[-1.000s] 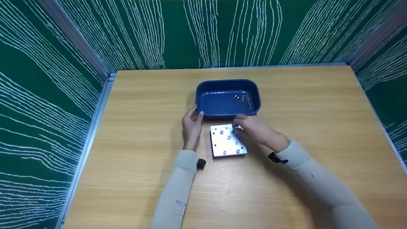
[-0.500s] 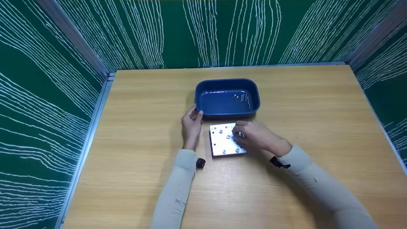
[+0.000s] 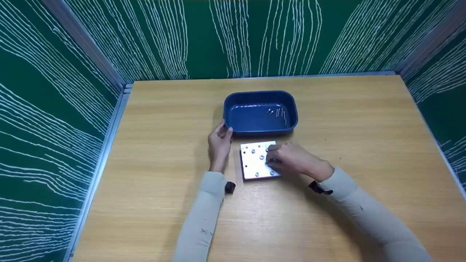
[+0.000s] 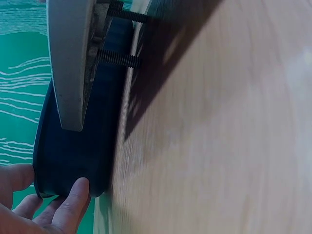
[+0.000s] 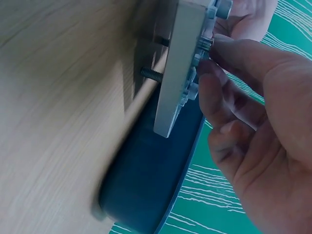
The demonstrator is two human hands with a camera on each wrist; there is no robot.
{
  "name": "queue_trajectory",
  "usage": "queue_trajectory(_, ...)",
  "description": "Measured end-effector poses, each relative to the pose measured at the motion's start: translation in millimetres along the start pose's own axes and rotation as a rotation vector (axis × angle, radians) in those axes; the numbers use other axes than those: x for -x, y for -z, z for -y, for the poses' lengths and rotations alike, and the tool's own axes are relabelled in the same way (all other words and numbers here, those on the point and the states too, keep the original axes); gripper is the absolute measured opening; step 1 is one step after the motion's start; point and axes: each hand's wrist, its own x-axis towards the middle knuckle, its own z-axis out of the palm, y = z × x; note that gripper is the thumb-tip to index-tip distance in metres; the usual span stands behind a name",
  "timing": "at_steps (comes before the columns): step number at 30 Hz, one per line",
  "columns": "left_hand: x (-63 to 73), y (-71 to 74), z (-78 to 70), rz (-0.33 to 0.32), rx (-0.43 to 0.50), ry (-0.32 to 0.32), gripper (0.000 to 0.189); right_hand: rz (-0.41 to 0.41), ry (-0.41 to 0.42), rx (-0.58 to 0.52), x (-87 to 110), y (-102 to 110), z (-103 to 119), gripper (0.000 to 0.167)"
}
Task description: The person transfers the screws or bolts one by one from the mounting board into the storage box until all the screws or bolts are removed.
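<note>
My left hand (image 3: 219, 147) holds the near left corner of a blue plastic bin (image 3: 255, 133), thumb and fingers against its walls. Just in front of the bin stands a square silver metal plate (image 3: 251, 163) with several bolts through it. Their threaded ends (image 4: 119, 58) stick out below the plate in the left wrist view. Over the plate's right side, my right hand (image 3: 294, 159) pinches a small bolt (image 5: 205, 44) at its upper face between thumb and fingers. The fingers partly cover that bolt.
Several loose screws (image 3: 278, 112) lie in the right half of the bin. The plate and bin rest on a wooden table (image 3: 156, 145). Green panels (image 3: 204, 40) with white wavy lines enclose the back and sides.
My right hand has moved from the plate's far right corner, by the bin's front wall, toward me over its right middle. The left hand, bin and plate stay put.
</note>
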Motion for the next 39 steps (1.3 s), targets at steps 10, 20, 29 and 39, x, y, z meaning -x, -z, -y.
queue_trajectory(10,1.0,-0.3,-0.4,-0.003,0.018,0.004,0.049,0.057,0.0,0.002,-1.1,2.3,3.3,0.013)
queue_trajectory(20,-0.6,-0.3,0.3,0.004,0.038,-0.004,0.048,0.072,0.002,0.046,-6.4,-0.7,3.4,0.007)
queue_trajectory(29,0.0,-1.7,0.3,0.001,0.026,0.008,0.049,0.133,0.005,0.075,-10.5,-0.7,4.2,0.015)
queue_trajectory(39,-0.3,-1.2,-0.2,-0.002,0.048,0.013,0.049,0.1,0.064,0.064,-10.4,2.1,3.1,0.016)
